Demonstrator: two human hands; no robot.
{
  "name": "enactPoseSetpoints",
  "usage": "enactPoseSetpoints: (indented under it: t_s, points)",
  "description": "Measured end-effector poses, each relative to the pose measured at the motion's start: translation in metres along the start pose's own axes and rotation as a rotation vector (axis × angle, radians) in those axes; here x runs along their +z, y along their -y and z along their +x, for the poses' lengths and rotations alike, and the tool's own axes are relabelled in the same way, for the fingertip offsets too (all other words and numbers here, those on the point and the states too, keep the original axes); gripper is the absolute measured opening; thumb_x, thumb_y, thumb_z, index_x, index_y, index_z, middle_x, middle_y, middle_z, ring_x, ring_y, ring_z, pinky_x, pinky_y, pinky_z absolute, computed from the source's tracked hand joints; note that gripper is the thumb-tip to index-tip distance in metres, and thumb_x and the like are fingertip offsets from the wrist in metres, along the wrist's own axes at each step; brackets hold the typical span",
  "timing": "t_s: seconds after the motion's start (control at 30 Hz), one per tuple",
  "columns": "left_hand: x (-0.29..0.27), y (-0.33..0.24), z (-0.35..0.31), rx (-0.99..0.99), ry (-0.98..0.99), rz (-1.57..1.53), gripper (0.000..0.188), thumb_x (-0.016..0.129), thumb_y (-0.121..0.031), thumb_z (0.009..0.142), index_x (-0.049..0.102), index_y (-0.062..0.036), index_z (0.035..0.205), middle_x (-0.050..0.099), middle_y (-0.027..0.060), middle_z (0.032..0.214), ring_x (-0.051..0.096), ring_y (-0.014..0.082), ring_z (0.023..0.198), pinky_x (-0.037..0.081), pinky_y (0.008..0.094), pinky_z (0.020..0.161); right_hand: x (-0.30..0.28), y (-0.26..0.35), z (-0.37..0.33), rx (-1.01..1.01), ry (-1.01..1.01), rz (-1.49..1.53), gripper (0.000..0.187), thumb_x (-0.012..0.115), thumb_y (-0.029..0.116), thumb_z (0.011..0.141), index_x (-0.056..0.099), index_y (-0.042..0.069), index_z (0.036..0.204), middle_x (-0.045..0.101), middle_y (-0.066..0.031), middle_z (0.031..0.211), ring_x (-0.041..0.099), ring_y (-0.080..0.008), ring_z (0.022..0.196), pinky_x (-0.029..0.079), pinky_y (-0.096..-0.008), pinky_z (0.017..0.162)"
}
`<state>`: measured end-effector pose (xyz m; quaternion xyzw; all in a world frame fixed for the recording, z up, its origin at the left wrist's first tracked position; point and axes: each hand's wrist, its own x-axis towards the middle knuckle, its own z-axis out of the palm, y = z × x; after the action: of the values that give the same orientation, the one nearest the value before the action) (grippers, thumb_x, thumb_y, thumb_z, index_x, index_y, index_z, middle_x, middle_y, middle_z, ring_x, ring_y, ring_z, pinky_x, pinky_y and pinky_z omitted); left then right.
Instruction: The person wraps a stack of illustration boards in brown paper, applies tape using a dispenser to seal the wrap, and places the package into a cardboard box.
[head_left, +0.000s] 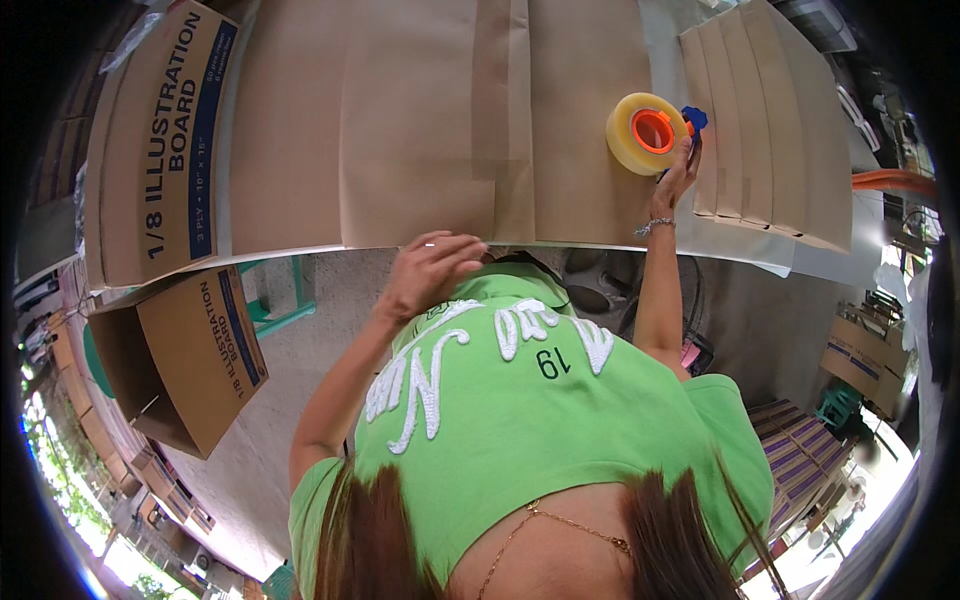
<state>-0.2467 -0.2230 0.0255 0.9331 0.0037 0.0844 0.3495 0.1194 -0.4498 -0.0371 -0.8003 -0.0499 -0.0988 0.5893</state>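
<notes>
My right hand [679,182] grips a tape dispenser [697,122] with blue and orange parts. It carries a thick roll of clear yellowish tape [622,135] and is held over the right part of the table. My left hand [432,272] is at the table's near edge, its fingers loosely stretched to the right, and I see nothing in it. Beyond it a large brown cardboard piece [430,120] lies flat, with seams or a tape strip running away from me. What lies under my left palm is hidden.
A closed printed carton [155,140] stands at the table's left. Below it, an open carton [190,370] sits near a green stool [285,310]. Several brown cardboard pieces [745,120] are stacked at the right. Further right are an orange bar [890,180] and more cartons [860,350].
</notes>
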Motion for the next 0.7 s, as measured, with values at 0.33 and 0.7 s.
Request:
enactPoseSetpoints:
  t_s: [0.33,0.7]
  points:
    - [-0.125,0.101,-0.023,-0.375,-0.214,0.465,0.057,0.051,-0.01,0.095,0.036,-0.0195,0.149,0.04,0.0071,0.151,0.041,0.0266,0.136,0.036,0.0411,0.113,0.01,0.074,-0.064,-0.649,0.6,-0.476,0.044,0.059,0.028,0.095,0.053,0.025,0.139,0.046,-0.0044,0.142,0.04,-0.0291,0.132,0.035,-0.0474,0.11]
    - [-0.151,0.165,0.037,0.095,0.386,0.608,0.108,0.079,-0.039,0.06,0.023,-0.0328,0.152,0.019,-0.005,0.16,0.021,0.0206,0.147,0.019,0.0418,0.124,0.071,0.076,-0.07,-0.792,1.113,-0.314,0.116,0.085,0.019,0.06,0.018,0.031,0.155,0.01,-0.0021,0.163,0.014,-0.0297,0.149,0.024,-0.0438,0.121]
